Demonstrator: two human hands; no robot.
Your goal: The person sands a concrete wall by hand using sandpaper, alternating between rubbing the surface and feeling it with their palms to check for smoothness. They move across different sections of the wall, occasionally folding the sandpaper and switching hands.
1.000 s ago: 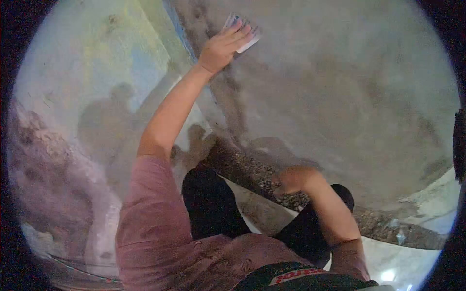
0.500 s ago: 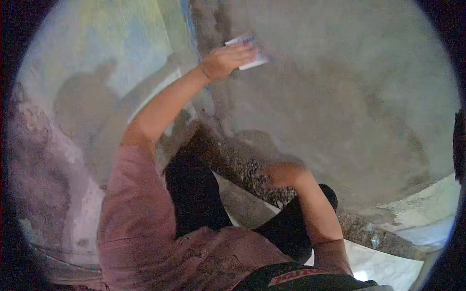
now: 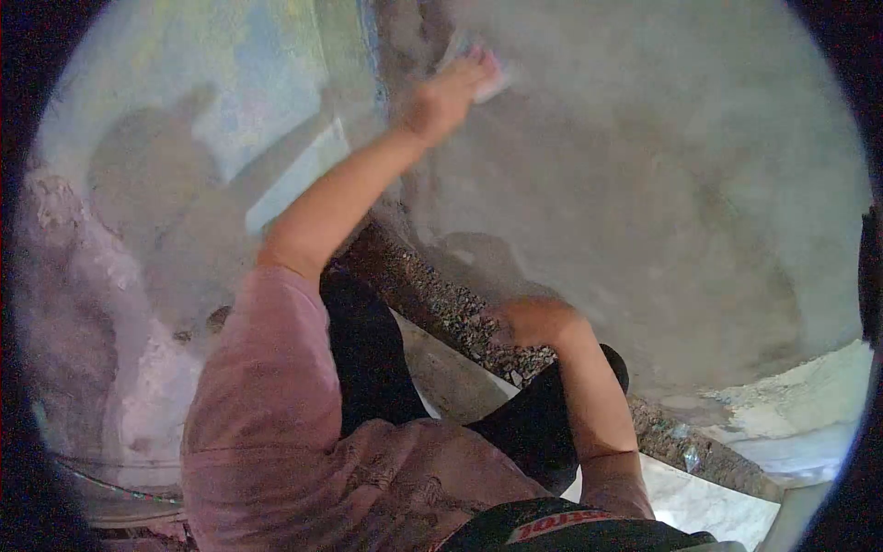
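My left hand (image 3: 443, 99) is raised at the top, its fingers closed over a flat white piece (image 3: 493, 86) like a card or scraper, pressed against the grey plastered wall (image 3: 598, 175). The piece is blurred and partly covered by the fingers, so its exact kind does not show. Lower down, my right hand (image 3: 543, 322) hangs beside my knee, above a strip of loose gravel (image 3: 451, 308) at the wall's foot. Shadow hides its fingers, and I see nothing clearly in it.
To the left stands a patchy blue, yellow and white wall (image 3: 267, 55) that meets the grey one in a corner. My dark-trousered knees (image 3: 368, 350) are bent close to the gravel. A pale slab (image 3: 717, 501) lies at lower right, and a thin cord (image 3: 120, 488) runs at lower left.
My left hand has moved a little up along the grey wall with the white piece. My right hand has stayed nearly in place, and the view has shifted slightly.
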